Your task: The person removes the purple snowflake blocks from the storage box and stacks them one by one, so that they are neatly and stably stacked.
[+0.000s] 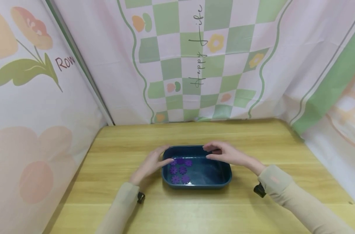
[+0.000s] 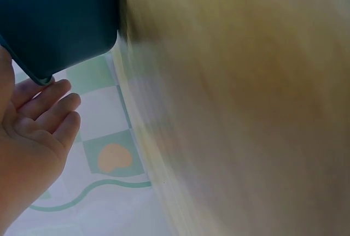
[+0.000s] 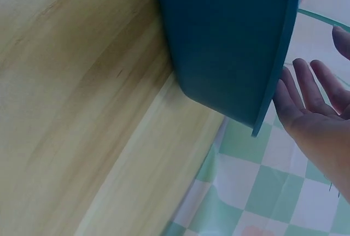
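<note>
A dark blue rectangular tray (image 1: 211, 172) with rounded corners stands on the wooden table. Several flat purple flower-shaped pieces (image 1: 182, 170) lie on its floor at the left end. My left hand (image 1: 149, 165) is at the tray's back left corner, the thumb over the inside and the other fingers by the outer side of the rim. In the left wrist view those fingers (image 2: 53, 104) look relaxed beside the corner. My right hand (image 1: 228, 154) is over the back right part of the tray, fingers loosely bent and thumb apart, with nothing held. Whether it touches the rim cannot be told.
The light wooden table (image 1: 130, 136) extends around the tray on all sides. Behind it hangs a green-and-white checked cloth (image 1: 192, 65), with more printed cloth (image 1: 28, 107) on the left and on the right. A dark wrist device (image 1: 259, 190) sits below the right sleeve.
</note>
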`<state>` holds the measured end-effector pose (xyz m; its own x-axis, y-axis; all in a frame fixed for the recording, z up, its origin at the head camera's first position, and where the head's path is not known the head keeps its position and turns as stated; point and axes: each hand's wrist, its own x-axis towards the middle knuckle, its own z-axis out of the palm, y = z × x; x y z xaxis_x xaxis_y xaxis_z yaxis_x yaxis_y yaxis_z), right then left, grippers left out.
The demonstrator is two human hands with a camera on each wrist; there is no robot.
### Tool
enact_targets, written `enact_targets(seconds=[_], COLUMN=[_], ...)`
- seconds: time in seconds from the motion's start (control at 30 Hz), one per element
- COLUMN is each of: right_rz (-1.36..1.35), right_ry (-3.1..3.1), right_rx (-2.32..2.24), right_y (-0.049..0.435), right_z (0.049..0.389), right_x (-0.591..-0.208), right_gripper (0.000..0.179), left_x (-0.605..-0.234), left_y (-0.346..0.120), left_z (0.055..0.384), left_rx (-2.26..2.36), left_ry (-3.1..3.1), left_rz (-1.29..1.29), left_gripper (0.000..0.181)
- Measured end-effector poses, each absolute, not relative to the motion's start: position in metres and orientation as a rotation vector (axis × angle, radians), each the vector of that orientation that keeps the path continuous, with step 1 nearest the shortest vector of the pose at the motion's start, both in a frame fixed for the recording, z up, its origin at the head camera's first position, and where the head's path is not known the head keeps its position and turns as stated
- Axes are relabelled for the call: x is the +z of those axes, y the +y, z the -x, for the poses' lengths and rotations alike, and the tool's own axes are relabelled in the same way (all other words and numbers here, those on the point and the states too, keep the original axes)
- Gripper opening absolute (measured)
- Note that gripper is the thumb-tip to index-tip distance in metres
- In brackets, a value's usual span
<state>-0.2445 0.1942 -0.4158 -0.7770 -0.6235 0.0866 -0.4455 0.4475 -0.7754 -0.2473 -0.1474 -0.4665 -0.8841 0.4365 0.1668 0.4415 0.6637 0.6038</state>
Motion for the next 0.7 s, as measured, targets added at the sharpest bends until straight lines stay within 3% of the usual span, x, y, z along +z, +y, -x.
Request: enact_targets(seconds=[0.7], right_rz=[1.009], right_ry=[2.438], right_rx=[-1.174], right_y=[0.174], right_z=[0.251], right_x=[-0.406], right_gripper=[0.040], left_x=[-0.465], left_y=[-0.148], left_z=[0.247], left_rx=[-1.059], left_ry=[-2.873], left_rz=[0.754], left_gripper=[0.072])
